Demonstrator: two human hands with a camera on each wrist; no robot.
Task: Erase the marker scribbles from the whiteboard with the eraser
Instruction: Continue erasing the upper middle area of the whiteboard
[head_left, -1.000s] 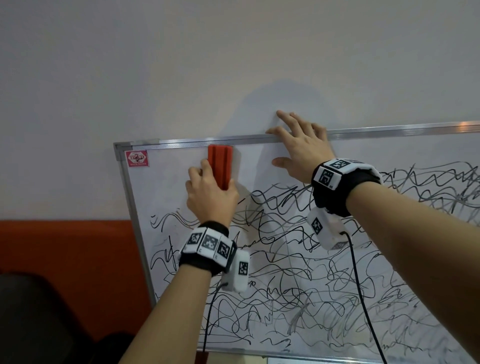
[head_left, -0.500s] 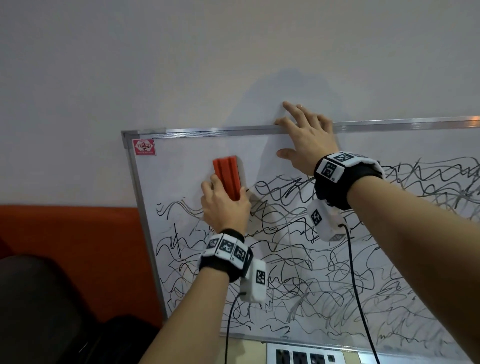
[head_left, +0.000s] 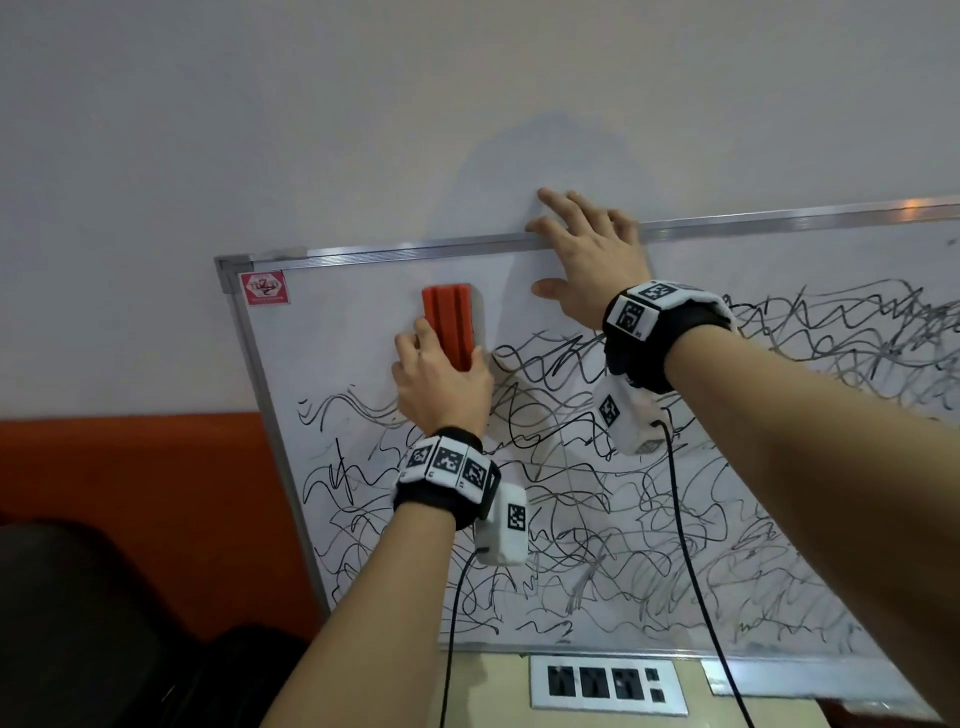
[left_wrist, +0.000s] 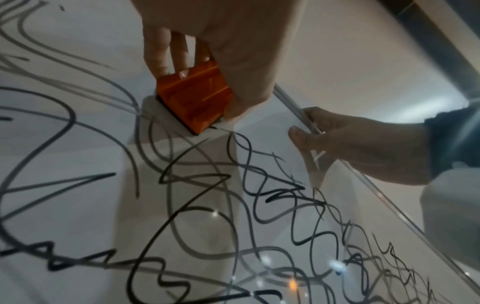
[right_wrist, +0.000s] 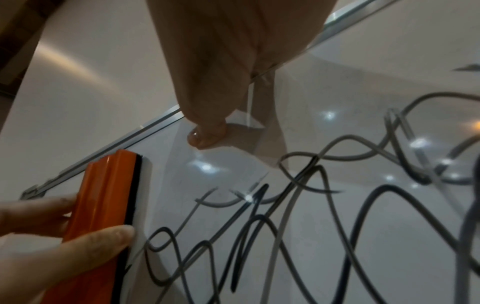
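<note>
Pale grey wall (head_left: 260, 130), orange band (head_left: 130, 493) low at 8 o'clock. Whiteboard (head_left: 363, 322) leans on it, glossy white, thin aluminium frame, red logo sticker (head_left: 264, 287) in top-left corner. Black marker scribbles (head_left: 623, 519) cover most of it; upper-left strip wiped clean. Socket strip (head_left: 605, 685) below the board at 6 o'clock. Eraser (head_left: 449, 325): orange ribbed plastic block, dark felt face flat on the board, long axis 12–6 o'clock, in the clean zone just above the scribbles. Left hand (head_left: 441, 387) fingers clamped on its lower end. Right hand (head_left: 587, 260) fingers spread flat over the top frame, thumb on the board.
</note>
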